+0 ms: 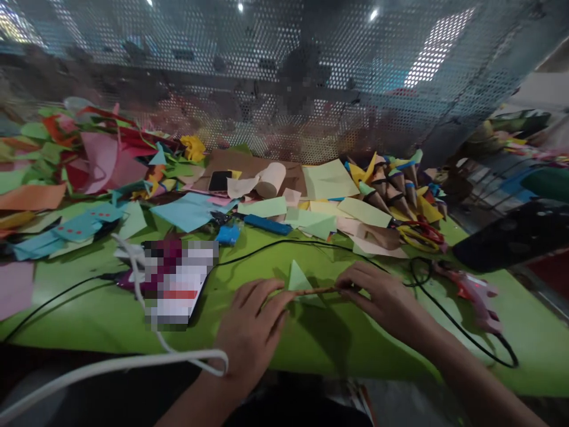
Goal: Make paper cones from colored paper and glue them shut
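Observation:
Between my two hands runs a thin brown stick-like strip point(315, 291), held level just above the table; its exact kind is too small to tell. My left hand point(251, 323) pinches its left end with thumb and forefinger. At the other end, the fingertips of my right hand point(380, 296) are closed on it. A pale green paper triangle point(300, 277) lies right behind and partly under the strip. Left of my left hand is a phone point(195, 273), its screen blurred out, beside a purple glue gun point(166, 261).
A pink glue gun point(478, 296) with a black cable lies right of my right hand. Scissors point(420, 237), paper cones point(391, 184) and a dark bottle point(511, 234) stand beyond. Coloured paper scraps point(102, 160) pile up before a perforated metal panel point(249, 77). A white cable point(178, 359) crosses my left wrist.

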A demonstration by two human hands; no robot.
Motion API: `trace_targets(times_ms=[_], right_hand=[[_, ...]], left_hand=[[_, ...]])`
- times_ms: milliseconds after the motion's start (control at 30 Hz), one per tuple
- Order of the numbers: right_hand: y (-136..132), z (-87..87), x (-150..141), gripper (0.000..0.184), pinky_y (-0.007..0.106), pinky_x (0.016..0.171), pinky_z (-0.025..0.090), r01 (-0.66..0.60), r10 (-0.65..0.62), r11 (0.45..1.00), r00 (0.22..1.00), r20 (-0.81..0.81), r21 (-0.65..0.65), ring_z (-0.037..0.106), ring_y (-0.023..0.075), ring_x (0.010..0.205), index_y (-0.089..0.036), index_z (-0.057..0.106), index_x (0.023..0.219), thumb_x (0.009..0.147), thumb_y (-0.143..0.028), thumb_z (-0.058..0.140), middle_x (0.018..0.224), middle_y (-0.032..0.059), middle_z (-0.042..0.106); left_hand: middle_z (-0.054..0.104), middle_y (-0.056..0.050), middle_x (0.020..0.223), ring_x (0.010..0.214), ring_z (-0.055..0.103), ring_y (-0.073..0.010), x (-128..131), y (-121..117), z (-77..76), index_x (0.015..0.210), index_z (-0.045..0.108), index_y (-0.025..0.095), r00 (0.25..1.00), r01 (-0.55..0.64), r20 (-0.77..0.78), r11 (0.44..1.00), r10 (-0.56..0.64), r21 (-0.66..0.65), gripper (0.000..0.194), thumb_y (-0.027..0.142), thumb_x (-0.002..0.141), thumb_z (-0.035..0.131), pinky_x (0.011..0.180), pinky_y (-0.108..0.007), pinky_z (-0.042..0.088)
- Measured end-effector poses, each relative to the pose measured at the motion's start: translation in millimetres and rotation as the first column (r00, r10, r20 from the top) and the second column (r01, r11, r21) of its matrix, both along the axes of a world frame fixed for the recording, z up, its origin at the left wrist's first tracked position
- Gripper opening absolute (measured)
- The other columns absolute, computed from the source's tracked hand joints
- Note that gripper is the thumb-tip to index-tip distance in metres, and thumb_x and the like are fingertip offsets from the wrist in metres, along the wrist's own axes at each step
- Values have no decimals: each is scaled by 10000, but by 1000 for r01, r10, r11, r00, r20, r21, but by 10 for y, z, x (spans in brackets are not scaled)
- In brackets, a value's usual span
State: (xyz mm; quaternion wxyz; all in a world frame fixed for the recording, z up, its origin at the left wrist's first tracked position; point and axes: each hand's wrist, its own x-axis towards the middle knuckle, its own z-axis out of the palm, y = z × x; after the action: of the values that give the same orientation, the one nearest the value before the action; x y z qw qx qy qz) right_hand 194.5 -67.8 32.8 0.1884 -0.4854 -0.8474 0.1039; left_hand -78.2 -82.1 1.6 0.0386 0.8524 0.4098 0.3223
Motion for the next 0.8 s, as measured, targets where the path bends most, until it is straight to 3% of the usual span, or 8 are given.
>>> trace_targets(times_ms=[200, 367, 533, 800], right_hand=[[37, -139, -56, 109, 285, 673, 437, -72, 74, 997, 996, 47, -40, 598, 184, 751, -194, 651, 873, 924, -152, 564, 803, 40, 641], [-15, -133, -26, 128, 314, 739, 435, -87, 83, 995, 993, 87, 43, 615, 208, 849, -206, 656, 1018, 937, -181, 560, 924, 69, 670], [-44, -68, -100, 176, 323, 739, 394, -215, 203, 975, 965, 166, 58, 597, 195, 844, -234, 677, 1054, 959, -204, 532, 910, 52, 672], [-33, -96, -159, 200, 329, 682, 360, -287, 247, 949, 935, 256, 132, 570, 184, 738, -189, 688, 956, 978, -179, 490, 793, 50, 663]], left_hand=[[679, -42, 1194, 1071, 589, -205, 145, 46, -107, 1256, 594, 238, 980, 85, -169, 989, -104, -119, 329, 155, 952, 501, 895, -376, 447], [701, -21, 1033, 937, 608, -206, 248, 111, -160, 1095, 640, 231, 975, 50, -212, 995, -66, -81, 209, 147, 947, 519, 806, -379, 431], [670, -29, 978, 906, 590, -213, 289, 138, -131, 1038, 638, 216, 962, 34, -264, 993, -63, -111, 195, 114, 937, 507, 773, -374, 433], [649, -24, 959, 892, 580, -212, 299, 146, -66, 1043, 644, 230, 962, 6, -268, 984, -55, -179, 217, 102, 929, 512, 774, -367, 456]])
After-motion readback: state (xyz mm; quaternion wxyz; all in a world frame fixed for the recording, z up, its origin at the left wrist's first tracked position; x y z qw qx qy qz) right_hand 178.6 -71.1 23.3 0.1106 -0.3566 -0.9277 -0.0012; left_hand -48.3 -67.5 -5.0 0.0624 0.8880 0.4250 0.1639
